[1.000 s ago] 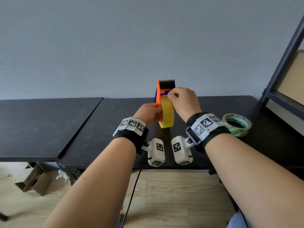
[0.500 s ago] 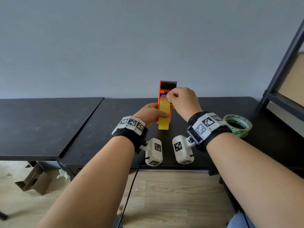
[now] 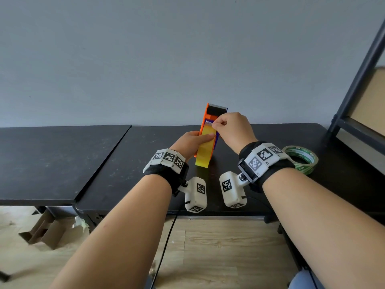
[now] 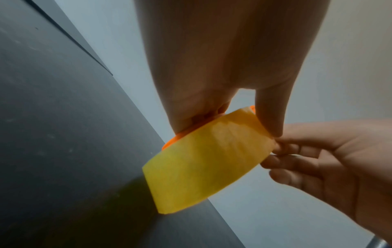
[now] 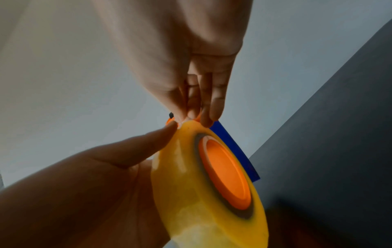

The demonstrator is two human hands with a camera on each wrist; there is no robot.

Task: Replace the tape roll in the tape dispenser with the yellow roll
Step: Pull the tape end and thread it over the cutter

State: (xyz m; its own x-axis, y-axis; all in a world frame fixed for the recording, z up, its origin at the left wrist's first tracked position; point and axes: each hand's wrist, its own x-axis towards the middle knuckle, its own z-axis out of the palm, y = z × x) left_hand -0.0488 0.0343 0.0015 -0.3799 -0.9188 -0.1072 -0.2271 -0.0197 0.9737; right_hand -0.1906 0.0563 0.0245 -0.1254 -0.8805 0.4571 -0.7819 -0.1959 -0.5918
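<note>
The orange and blue tape dispenser (image 3: 210, 116) stands upright on the black table (image 3: 270, 138), serrated cutter at the top. The yellow roll (image 3: 205, 150) sits on its orange hub (image 5: 227, 174). My left hand (image 3: 193, 140) grips the dispenser and roll from the left, thumb laid across the yellow band (image 4: 207, 161). My right hand (image 3: 231, 130) pinches the loose tape end (image 3: 210, 123) at the top of the roll, between thumb and forefinger (image 5: 191, 115). The dispenser's handle is hidden behind my hands.
A green-printed clear tape roll (image 3: 302, 158) lies flat on the table to the right of my right wrist. A dark metal shelf frame (image 3: 358, 80) rises at the far right. A second black table (image 3: 58, 155) adjoins on the left. Cardboard scraps (image 3: 41, 230) lie on the floor.
The dispenser has turned from angled to edge-on and settled lower on the table. My right hand's pinch has moved up slightly, lifting the tape end off the roll.
</note>
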